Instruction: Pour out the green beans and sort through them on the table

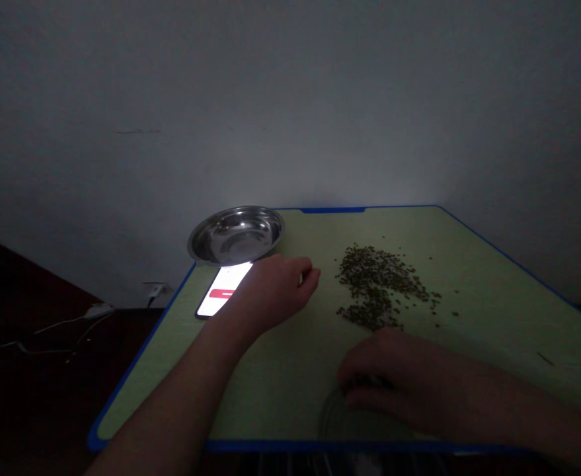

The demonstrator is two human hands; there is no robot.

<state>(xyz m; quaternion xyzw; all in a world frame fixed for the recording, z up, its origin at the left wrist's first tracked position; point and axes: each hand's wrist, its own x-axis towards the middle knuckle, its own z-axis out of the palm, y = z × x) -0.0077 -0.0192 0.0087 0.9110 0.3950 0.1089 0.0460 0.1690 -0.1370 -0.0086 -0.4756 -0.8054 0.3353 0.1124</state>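
Observation:
My left hand [287,284] is above the table beside the steel bowl, its fingers curled in and thumb against them; a small pale spot shows there, too small to name. My right hand [387,370] is at the near side of a pile of small dark seeds or grains [382,271], closed with fingers and thumb curled toward each other. Specks show in the dark gap between them, not clear enough to name. Under that hand, by the front edge, is the faint curved rim of a round clear container [326,413]. The shallow steel bowl [240,244] stands at the back left.
A phone [221,294] with a lit screen lies partly under the bowl and behind my left forearm. The pale green table [280,370] has a blue edge and meets a grey wall. A thin dark sliver [545,358] lies at right. Cables and a plug [156,291] are at left.

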